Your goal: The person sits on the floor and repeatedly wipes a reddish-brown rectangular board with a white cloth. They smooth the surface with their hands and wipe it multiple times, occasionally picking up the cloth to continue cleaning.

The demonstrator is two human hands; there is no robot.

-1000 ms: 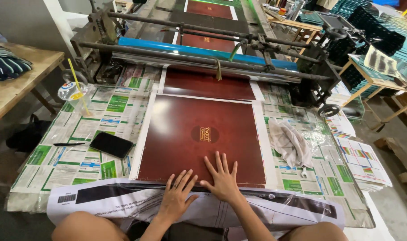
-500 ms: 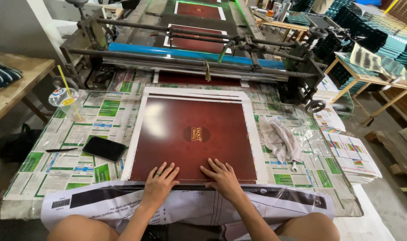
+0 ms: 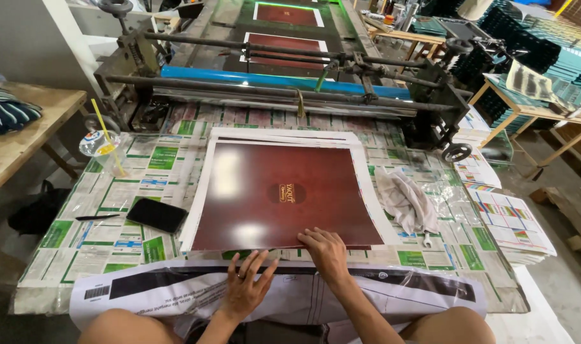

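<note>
**Both hands at the near edge of a dark red sheet**

The right hand (image 3: 327,253) lies palm down on the near edge of the sheet (image 3: 284,194), fingers bent and pressing on its lower border; it is clamped on nothing. The left hand (image 3: 247,285) lies just beside it, nearer the body, fingers spread flat on the white printed paper (image 3: 176,290) that covers the table's front edge. Its fingertips reach toward the sheet's edge, and whether they touch it cannot be told. A ring shows on one finger. The two hands are close together but apart.

The sheet is glossy, dark red with a white margin and a small gold emblem in the middle. It lies flat in the middle of the table (image 3: 61,255), on top of a stack of like sheets whose white edges show at its far side. The table is covered with newspaper.

Left of the sheet lies a black phone (image 3: 157,215), just beside its margin, with a dark pen (image 3: 97,217) farther left. A clear plastic cup (image 3: 106,148) with a yellow straw stands near the far left corner. Right of the sheet lies a crumpled white rag (image 3: 406,200).

Beyond the table stands a machine (image 3: 284,76) with a blue roller and dark bars across it; more red sheets lie on its bed behind. A wooden bench (image 3: 16,137) stands at the left.
</note>
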